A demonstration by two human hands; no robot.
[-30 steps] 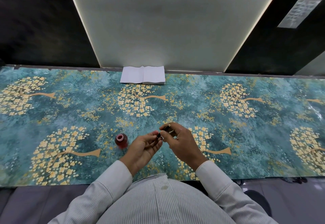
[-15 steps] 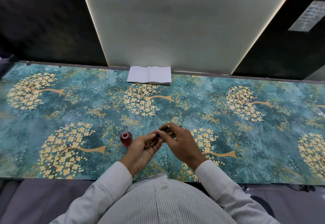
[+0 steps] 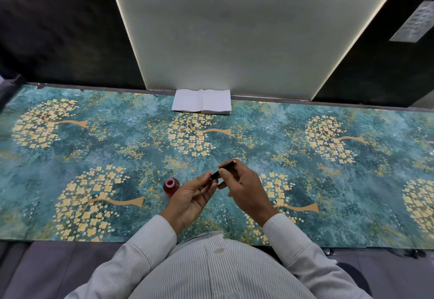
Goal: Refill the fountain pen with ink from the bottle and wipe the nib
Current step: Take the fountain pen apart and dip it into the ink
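Note:
Above the table's near middle I hold a dark fountain pen [image 3: 217,173] with a gold-tipped end between both hands. My right hand [image 3: 244,188] grips its upper part, fingers curled round it. My left hand [image 3: 191,195] pinches the lower end with its fingertips, palm turned up. The nib is hidden by my fingers. A small open ink bottle [image 3: 171,186] with reddish ink stands on the table just left of my left hand, apart from it.
A stack of white tissues [image 3: 201,104] lies at the table's far edge against the pale wall panel. A teal cloth with golden trees [image 3: 94,148] covers the table. My striped shirt fills the lower frame.
The camera has tilted and shifted, so the table sits lower in view. My hands stay together on the pen beside the bottle, hardly moved.

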